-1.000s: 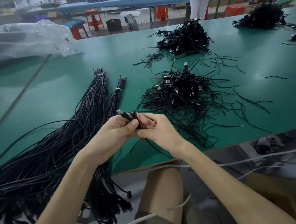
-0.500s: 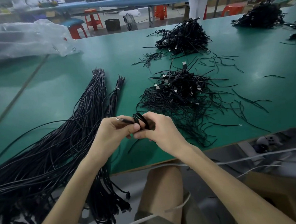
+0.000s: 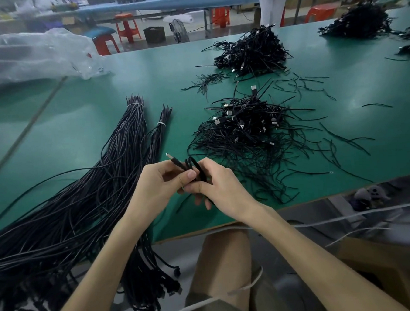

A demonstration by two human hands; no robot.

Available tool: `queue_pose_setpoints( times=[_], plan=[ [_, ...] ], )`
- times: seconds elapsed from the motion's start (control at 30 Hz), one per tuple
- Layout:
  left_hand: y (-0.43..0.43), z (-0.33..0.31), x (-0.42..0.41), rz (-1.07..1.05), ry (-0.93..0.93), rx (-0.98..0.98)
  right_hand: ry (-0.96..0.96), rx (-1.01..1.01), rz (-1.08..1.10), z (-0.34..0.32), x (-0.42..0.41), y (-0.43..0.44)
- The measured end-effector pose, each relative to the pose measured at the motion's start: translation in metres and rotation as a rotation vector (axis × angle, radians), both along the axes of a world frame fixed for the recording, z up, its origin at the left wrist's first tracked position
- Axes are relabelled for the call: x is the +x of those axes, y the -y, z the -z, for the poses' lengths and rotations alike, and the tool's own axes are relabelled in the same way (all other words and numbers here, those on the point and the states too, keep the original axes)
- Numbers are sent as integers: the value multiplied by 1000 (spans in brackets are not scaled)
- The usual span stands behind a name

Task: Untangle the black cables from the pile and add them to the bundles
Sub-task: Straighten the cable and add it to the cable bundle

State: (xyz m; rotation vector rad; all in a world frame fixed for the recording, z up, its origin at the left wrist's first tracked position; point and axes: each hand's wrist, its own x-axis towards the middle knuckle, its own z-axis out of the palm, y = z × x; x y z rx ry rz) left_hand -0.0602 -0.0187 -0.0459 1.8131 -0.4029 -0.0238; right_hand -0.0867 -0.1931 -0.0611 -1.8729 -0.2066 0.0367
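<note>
Both hands meet over the table's near edge around one small coiled black cable (image 3: 192, 166). My left hand (image 3: 161, 186) pinches it, and its connector tip pokes out up-left above the fingers. My right hand (image 3: 219, 184) grips the coil's loops from the right. Just beyond the hands lies the tangled pile of black cables (image 3: 248, 128) with silver plugs. To the left stretch two tied bundles: a thick big bundle (image 3: 117, 161) and a thin bundle (image 3: 157, 136), their lower ends hanging off the table.
A second cable pile (image 3: 252, 52) and a third pile (image 3: 357, 23) sit further back on the green table (image 3: 79, 110). Loose black ties (image 3: 298, 85) are scattered at right. A clear plastic bag (image 3: 29, 56) lies back left. A person's legs (image 3: 273, 2) stand behind the table.
The hands have shifted slightly up and forward, working the coiled cable between the fingers; its loops now show more between the hands. Piles and bundles have not moved.
</note>
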Motion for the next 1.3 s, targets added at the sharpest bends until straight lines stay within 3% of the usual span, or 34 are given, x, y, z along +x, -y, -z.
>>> queue_pose_setpoints(
  times=[0.2, 0.43, 0.73, 0.93, 1.17, 1.3],
  plan=[
    [1, 4, 0, -102, -35, -26, 22, -73, 10, 5, 1, 3],
    [4, 3, -4, -76, 23, 128, 136, -264, 40, 0, 0, 7],
    [-4, -1, 1, 75, 75, 510, 359, -715, 7, 5, -5, 7],
    [9, -5, 1, 146, 118, 926, 430, -752, 15, 3, -10, 5],
    [11, -1, -1, 50, 202, 784, 478, -1016, 111, 5, -9, -1],
    [10, 1, 4, 74, 127, 736, 469, -990, 92, 6, -6, 1]
  ],
)
